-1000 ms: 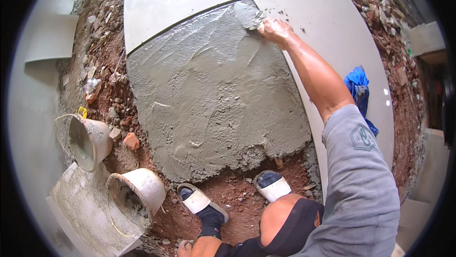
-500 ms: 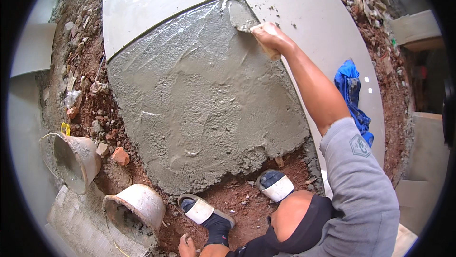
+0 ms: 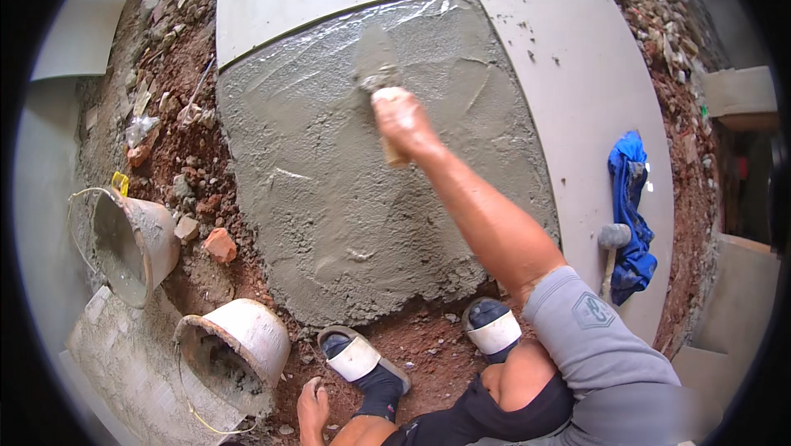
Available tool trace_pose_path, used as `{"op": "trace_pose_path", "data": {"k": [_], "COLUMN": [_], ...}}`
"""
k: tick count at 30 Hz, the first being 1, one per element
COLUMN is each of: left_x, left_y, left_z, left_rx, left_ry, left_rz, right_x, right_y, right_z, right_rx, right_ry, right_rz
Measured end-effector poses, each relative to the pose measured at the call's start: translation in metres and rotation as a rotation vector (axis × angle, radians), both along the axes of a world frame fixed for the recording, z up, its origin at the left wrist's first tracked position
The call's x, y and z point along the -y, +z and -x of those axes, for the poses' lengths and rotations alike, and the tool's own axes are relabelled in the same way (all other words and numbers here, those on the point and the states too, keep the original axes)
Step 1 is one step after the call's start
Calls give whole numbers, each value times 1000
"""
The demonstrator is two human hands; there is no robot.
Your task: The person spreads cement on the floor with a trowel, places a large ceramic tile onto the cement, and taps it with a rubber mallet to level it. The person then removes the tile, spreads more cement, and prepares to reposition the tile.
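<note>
My right hand is closed round the handle of a trowel. The blade lies against the wet grey mortar bed, near its far side, with a lump of mortar close to the handle. Ridges and smooth sweeps mark the far part of the bed, while the near part is rougher with a ragged edge. Low down beside my left leg, my left hand has its fingers curled, with nothing visible in them.
Large pale tiles border the bed at the far and right sides. On the right tile lie a blue cloth and a mallet. Two mortar-smeared buckets lean at the left, near rubble and a brick piece.
My right hand has drawn the trowel leftward from the bed's far right corner toward the far middle. The view has shifted, bringing the mallet into sight.
</note>
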State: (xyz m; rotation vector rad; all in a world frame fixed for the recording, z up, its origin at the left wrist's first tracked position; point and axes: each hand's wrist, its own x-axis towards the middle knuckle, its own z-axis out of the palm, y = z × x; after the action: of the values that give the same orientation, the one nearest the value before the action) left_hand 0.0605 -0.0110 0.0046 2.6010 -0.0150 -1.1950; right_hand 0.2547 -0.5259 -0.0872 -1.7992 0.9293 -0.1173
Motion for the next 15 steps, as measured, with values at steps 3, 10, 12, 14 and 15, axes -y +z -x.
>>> {"op": "trace_pose_path", "data": {"k": [3,10,12,14,15], "left_x": [0,-17,-23,-28,-30], "left_y": [-3,-4,-4,-5,-6], "left_z": [-8,-9,-5,-1,0], "left_rx": [26,53,51,55,50], "left_ry": [3,39,78,91,97], "left_rz": [1,71,23,34,30], "right_x": [-48,-57,-49,-44,-42], "right_y": [16,94,102,100,97], "right_z": [-16,28,49,61,65], "right_rx": [-19,-98,-48,-86,-167], "right_ry": [177,700,744,821,891], "right_rz": [-64,124,261,430,502]}}
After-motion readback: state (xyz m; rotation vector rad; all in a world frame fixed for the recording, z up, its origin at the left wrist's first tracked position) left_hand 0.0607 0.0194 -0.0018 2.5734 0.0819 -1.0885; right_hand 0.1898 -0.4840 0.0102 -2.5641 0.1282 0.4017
